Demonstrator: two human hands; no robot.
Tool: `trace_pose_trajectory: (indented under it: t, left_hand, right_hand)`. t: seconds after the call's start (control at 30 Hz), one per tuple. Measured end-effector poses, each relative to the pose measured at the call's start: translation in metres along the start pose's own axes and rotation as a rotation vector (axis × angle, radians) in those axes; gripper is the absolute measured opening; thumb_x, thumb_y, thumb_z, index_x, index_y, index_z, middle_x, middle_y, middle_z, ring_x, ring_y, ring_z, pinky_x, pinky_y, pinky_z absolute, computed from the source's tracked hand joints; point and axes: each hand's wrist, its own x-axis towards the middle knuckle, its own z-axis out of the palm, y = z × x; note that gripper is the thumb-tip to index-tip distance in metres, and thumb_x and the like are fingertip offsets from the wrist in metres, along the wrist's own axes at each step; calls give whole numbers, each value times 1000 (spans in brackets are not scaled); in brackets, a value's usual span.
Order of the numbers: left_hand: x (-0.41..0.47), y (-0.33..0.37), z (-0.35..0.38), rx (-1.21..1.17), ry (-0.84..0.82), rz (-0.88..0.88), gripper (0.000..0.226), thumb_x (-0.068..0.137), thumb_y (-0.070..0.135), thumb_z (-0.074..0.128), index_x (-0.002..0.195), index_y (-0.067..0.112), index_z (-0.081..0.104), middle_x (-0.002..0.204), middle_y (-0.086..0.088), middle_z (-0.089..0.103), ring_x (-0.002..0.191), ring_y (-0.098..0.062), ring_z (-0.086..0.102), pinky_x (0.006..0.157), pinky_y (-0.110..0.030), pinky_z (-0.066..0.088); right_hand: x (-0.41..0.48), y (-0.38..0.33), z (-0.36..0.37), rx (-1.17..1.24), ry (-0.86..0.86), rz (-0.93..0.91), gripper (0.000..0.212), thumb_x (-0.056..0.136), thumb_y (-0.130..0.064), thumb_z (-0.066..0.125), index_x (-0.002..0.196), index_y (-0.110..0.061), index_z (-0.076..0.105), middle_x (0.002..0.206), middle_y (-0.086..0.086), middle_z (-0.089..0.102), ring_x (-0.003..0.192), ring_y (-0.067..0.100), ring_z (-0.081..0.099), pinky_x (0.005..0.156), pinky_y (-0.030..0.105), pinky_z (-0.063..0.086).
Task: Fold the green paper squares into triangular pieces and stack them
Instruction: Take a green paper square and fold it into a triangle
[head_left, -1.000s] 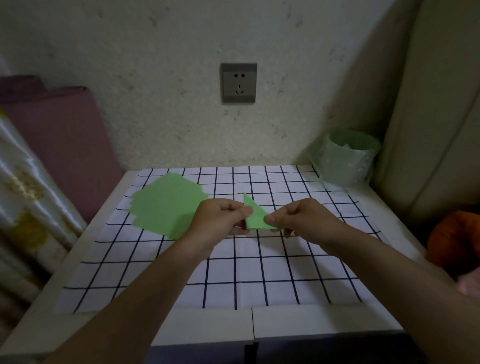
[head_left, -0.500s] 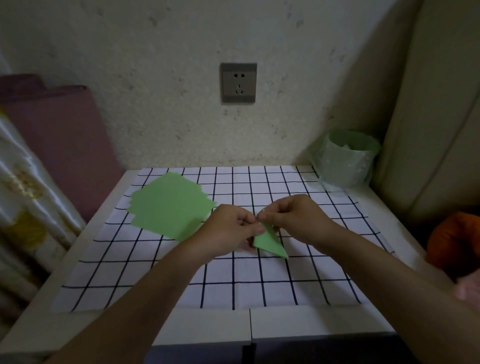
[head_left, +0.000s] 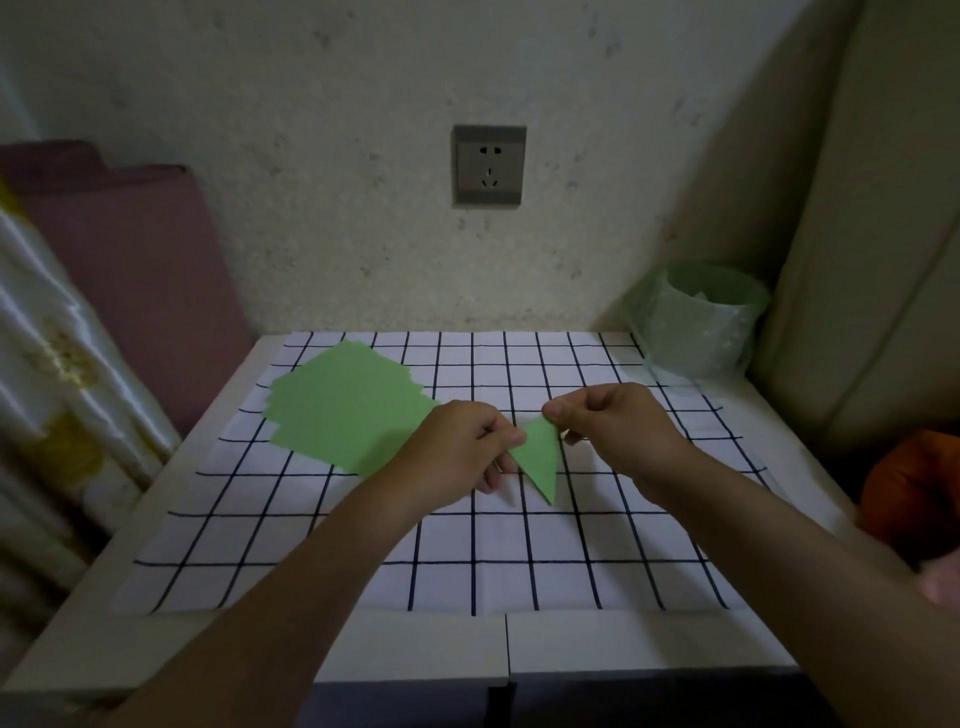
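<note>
A small folded green paper triangle hangs point-down above the middle of the checked cloth. My left hand pinches its left upper corner between thumb and fingers. My right hand pinches its top right corner. A loose pile of flat green paper squares lies on the cloth at the back left, partly behind my left hand.
The cloth covers a white table set against a rough wall with a grey socket. A small bin with a green plastic liner stands at the back right corner. Fabric hangs at the left, a cushion at the right.
Both hands have turned the folded triangle from pointing up to hanging point-down. My hands came together half a second ago and have moved slightly apart since.
</note>
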Motion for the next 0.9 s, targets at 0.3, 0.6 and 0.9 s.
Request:
trace_pose_trajectory:
  t: [0.3,0.6,0.9]
  left_hand:
    - [-4,-8,-15,283,-54,82,21,100,21,53,82,24,63,70,8,62,64,-8,59,64,-28,52]
    - [0,-7,-3,11,135,82,11,91,26,69,86,19,76,79,8,75,77,-10,71,79,-37,59]
    - [-2,-7,2,178,-8,110,15,92,20,65,78,24,71,76,8,72,74,-14,68,72,-37,55]
  right_hand:
    - [-4,-1,3,-144,-105,18,13,92,-19,68,87,-11,77,69,-7,72,58,0,60,48,7,42]
    - [-8,0,13,16,-89,-9,10,90,-12,69,89,-5,76,74,-1,74,59,0,62,50,10,45]
    - [-8,1,7,-230,-220,-18,15,77,-19,76,69,-6,73,64,4,65,61,8,55,60,23,48]
